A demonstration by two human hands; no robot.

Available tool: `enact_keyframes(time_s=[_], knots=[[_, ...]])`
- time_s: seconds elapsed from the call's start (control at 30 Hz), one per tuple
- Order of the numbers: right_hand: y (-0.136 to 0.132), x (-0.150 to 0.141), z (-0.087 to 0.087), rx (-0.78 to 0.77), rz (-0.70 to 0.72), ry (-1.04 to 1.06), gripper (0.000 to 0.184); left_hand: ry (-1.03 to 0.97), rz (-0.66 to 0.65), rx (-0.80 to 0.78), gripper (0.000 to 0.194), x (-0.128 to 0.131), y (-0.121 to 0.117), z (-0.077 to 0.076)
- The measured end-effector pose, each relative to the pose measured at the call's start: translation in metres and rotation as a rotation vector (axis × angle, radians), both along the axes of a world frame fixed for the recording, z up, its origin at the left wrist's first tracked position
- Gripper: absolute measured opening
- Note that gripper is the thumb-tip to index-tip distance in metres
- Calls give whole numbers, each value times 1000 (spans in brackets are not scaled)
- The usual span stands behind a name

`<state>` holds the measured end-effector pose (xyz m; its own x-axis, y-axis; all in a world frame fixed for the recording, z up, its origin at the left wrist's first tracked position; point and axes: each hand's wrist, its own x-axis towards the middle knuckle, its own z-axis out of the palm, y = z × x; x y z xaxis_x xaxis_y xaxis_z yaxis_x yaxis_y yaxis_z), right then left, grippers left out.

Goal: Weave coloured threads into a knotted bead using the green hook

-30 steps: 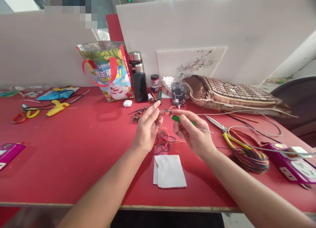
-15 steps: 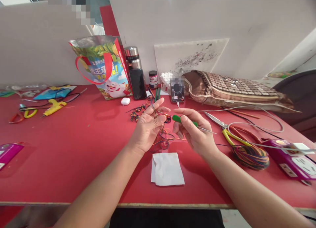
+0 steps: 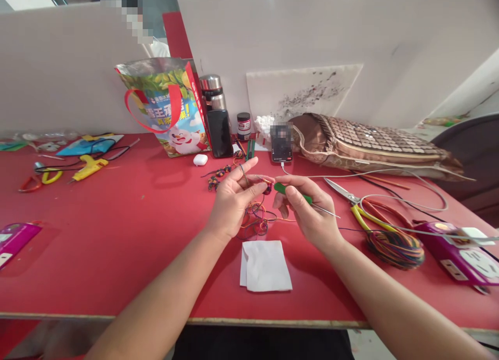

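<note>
My left hand (image 3: pixel 233 204) pinches a small multicoloured crochet piece (image 3: pixel 267 189) between thumb and fingers, and a strand of yarn runs over its raised index finger. My right hand (image 3: pixel 310 209) is closed round the green handle of a crochet hook (image 3: pixel 286 189), its thin metal end sticking out to the right. The hook's working tip meets the piece and is too small to make out. Loose multicoloured yarn (image 3: pixel 259 220) lies in loops on the table below the hands. Behind my left hand rest several small crocheted pieces (image 3: pixel 213 182).
On the red table (image 3: pixel 117 245) lie a folded white cloth (image 3: pixel 268 266), scissors (image 3: pixel 343 191), a yarn coil (image 3: pixel 397 248) and a purple power strip (image 3: pixel 448 253). Behind stand a bag (image 3: pixel 167 110), a black phone (image 3: pixel 219 133) and a charging phone (image 3: pixel 281 146). A yellow glue gun (image 3: pixel 89 167) is left.
My left hand has tilted slightly, its thumb now further forward on the crochet piece. The right hand with the hook has barely moved. The view has shifted a little.
</note>
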<state>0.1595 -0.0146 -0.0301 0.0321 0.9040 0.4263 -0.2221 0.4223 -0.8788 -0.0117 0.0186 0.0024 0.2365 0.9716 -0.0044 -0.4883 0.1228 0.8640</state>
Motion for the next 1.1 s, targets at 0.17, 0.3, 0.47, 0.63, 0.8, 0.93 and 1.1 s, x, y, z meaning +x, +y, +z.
enact_keyframes(time_s=[0.17, 0.3, 0.47, 0.63, 0.8, 0.93, 1.1], knots=[[-1, 0, -1, -21, 17, -13, 31, 78, 22, 72, 94, -2, 0, 0], [-3, 1, 0, -21, -2, -99, 33, 106, 5, 117, 96, -2, 0, 0], [-6, 0, -2, 104, -91, -242, 22, 94, -40, 112, 91, -1, -5, 3], [-5, 2, 0, 298, -264, -406, 20, 102, -127, 196, 73, -2, -6, 1], [-6, 8, 9, 260, -326, -356, 20, 121, -24, 288, 50, -5, -2, 2], [-10, 13, 17, 254, -331, -241, 17, 43, 36, 204, 53, -6, 6, 2], [-16, 17, 20, 85, -69, -82, 19, 285, 74, 156, 38, -11, 17, -10]])
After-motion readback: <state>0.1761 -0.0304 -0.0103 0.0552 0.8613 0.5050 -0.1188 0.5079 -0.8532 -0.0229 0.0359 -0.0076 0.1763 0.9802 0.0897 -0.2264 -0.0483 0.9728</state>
